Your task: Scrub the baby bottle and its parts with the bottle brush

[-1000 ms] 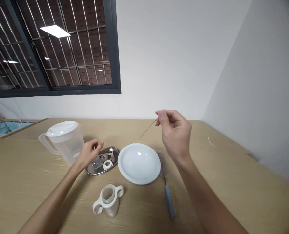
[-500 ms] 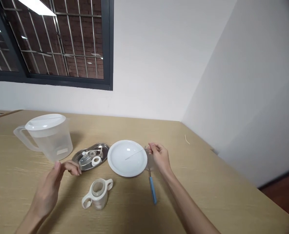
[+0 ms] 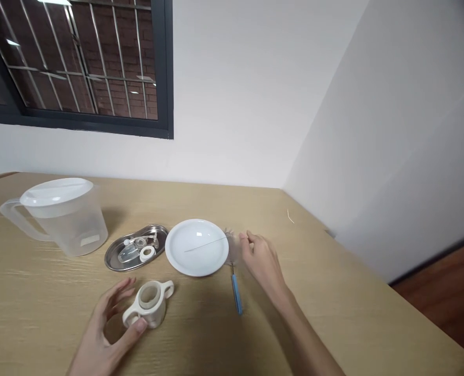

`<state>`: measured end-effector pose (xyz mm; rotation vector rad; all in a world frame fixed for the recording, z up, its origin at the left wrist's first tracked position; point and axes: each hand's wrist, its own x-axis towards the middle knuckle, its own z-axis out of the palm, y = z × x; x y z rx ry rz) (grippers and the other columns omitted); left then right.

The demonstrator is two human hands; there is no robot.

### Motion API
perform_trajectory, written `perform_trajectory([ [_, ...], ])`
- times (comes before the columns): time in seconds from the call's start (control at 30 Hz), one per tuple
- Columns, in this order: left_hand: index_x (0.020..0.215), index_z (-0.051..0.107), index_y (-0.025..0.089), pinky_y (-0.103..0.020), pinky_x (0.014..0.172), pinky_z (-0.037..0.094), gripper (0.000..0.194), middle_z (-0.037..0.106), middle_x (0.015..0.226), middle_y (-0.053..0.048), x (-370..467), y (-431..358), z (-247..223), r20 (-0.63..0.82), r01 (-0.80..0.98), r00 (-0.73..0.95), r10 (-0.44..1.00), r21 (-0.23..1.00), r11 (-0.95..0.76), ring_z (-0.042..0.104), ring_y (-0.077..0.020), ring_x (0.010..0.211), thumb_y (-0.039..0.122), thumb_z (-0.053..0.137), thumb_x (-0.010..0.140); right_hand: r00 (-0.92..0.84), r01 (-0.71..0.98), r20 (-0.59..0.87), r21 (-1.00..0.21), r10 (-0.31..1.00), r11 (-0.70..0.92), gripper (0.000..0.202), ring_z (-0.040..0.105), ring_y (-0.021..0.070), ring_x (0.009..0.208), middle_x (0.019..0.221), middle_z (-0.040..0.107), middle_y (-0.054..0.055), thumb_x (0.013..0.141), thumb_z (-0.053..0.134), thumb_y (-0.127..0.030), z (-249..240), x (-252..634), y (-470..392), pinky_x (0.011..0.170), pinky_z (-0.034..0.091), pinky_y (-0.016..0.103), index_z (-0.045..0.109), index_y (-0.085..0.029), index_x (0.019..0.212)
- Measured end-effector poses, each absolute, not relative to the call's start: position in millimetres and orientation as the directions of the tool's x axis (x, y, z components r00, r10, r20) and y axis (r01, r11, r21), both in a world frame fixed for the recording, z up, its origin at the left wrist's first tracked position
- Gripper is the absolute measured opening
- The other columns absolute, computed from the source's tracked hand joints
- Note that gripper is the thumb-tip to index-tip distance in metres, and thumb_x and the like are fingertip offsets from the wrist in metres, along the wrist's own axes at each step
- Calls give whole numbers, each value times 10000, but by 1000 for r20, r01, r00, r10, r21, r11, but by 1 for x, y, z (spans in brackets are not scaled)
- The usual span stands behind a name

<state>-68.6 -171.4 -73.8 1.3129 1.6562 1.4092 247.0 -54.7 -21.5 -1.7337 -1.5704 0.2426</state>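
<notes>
My left hand (image 3: 105, 329) reaches round the near-left side of a white two-handled cup (image 3: 153, 316). Its fingers are apart, and the thumb tip overlaps the cup's front near one handle; whether it touches, I cannot tell. My right hand (image 3: 261, 258), blurred by motion, pinches the end of a thin wire-like rod (image 3: 206, 244) just right of a white plate (image 3: 171, 260). The rod's far end extends over the plate. Beside the plate lies a brush with a blue handle (image 3: 236, 295), its head partly blurred near my right fingers.
Left of the plate, a steel kidney-shaped tray (image 3: 112, 263) holds a clear plastic piece, a white ring (image 3: 147, 254) and other small parts. A lidded translucent pitcher (image 3: 73, 224) stands farther left. Near the right wall lies a small pale strip (image 3: 290, 216) on the wooden table (image 3: 314, 324).
My left hand has moved right and down to the two-handled cup, its fingers spreading around it. The rod's tip has shifted left over the plate. The view has turned slightly right.
</notes>
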Motion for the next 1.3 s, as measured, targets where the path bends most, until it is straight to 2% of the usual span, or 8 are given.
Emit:
perform_trajectory([
  [0.13, 1269, 556, 321, -515, 1012, 557, 753, 662, 1341, -101, -58, -167, -80, 140, 303, -294, 946, 952, -47, 616, -381, 1250, 524, 843, 603, 215, 842, 299, -539, 930, -22, 386, 642, 292, 946, 948, 708, 133, 943, 460, -493, -27, 239, -100, 796, 441, 356, 688, -182, 973],
  [0.27, 1226, 579, 252, -517, 997, 556, 717, 699, 1259, -129, -55, -159, -81, 142, 384, -237, 961, 922, -41, 672, -374, 1152, 467, 854, 599, 150, 969, 125, -218, 981, -120, 309, 667, 286, 944, 971, 696, 121, 960, 488, -458, -55, 223, -127, 718, 436, 330, 649, -196, 923],
  [0.37, 1167, 613, 221, -489, 955, 573, 636, 734, 1175, -125, -58, -155, -82, 135, 434, -179, 975, 900, -44, 711, -348, 1058, 450, 846, 621, 180, 970, 56, -174, 982, -168, 270, 690, 292, 918, 980, 703, 129, 984, 460, -381, -67, 218, -130, 688, 427, 339, 633, -187, 909],
  [0.53, 1151, 611, 216, -453, 913, 586, 608, 750, 1123, -112, -60, -155, -80, 108, 426, -205, 973, 905, -10, 723, -323, 1006, 453, 840, 641, 260, 938, -19, -232, 965, -257, 333, 710, 303, 816, 850, 730, 111, 1017, 332, -379, -61, 231, -132, 616, 399, 344, 570, -225, 843],
  [0.8, 1102, 623, 229, -397, 816, 608, 642, 758, 1034, -81, -70, -162, -67, 174, 408, -297, 939, 912, -40, 729, -298, 908, 506, 873, 579, 555, 677, -1, -581, 832, -452, 364, 698, 332, 764, 784, 737, 116, 929, 351, -564, -71, 284, -158, 623, 466, 371, 540, -260, 864],
  [1.0, 1108, 638, 233, -364, 830, 604, 603, 749, 1109, -72, -89, -127, -25, 431, 545, -192, 881, 794, -270, 721, -293, 1010, 484, 871, 612, 540, 629, 250, -754, 803, -188, 639, 702, 309, 903, 947, 744, 120, 894, 338, -715, -44, 299, -146, 710, 525, 369, 634, -203, 1137],
  [1.1, 1079, 648, 227, -366, 834, 592, 580, 757, 1061, -60, -94, -93, 1, 527, 639, -67, 847, 674, -369, 720, -288, 985, 499, 869, 617, 415, 688, 351, -725, 839, -37, 653, 694, 271, 810, 863, 726, 91, 931, 311, -684, -20, 291, -118, 678, 528, 341, 655, -188, 1180],
  [1.3, 1127, 626, 244, -393, 926, 548, 522, 738, 1143, -48, -101, -30, 13, 542, 691, 87, 836, 572, -442, 681, -275, 1086, 480, 823, 705, 13, 664, 620, -592, 784, 457, 436, 683, 229, 963, 1063, 707, 116, 970, 421, -530, 6, 260, -48, 807, 556, 322, 632, -192, 1146],
])
